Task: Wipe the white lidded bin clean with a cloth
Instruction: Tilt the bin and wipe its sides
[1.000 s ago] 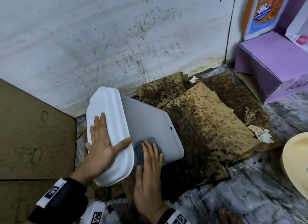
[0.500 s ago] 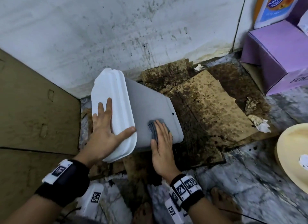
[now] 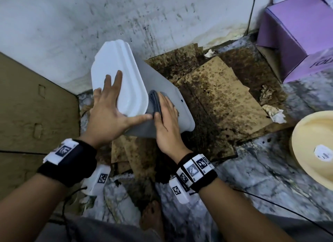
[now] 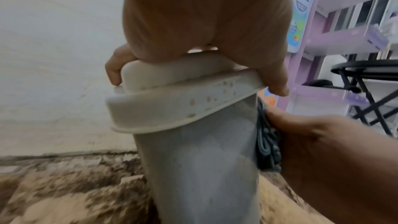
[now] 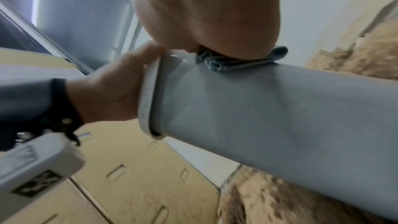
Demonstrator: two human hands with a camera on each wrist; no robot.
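The bin leans tilted against the stained wall, its white lid (image 3: pixel 117 74) up and left and its grey body (image 3: pixel 167 92) running down to the right. My left hand (image 3: pixel 113 104) lies flat on the lid with fingers spread and the thumb along the lid's lower edge. My right hand (image 3: pixel 167 113) presses a folded grey cloth (image 3: pixel 154 101) flat against the body just below the lid rim. In the left wrist view the lid (image 4: pixel 176 101) shows small brownish spots, with the cloth (image 4: pixel 267 142) beside it. In the right wrist view the cloth (image 5: pixel 237 60) sits under my palm on the body (image 5: pixel 269 108).
Stained brown cardboard (image 3: pixel 221 97) covers the floor under the bin. A purple box (image 3: pixel 297 34) stands at the far right, a cream round container (image 3: pixel 315 148) at the right edge, a brown cardboard panel (image 3: pixel 36 106) on the left. Crumpled tissue (image 3: pixel 273 113) lies nearby. A bare foot (image 3: pixel 153 220) is below.
My right hand has slid the cloth up the bin's side from lower on the body to right under the lid rim. My left hand stays on the lid.
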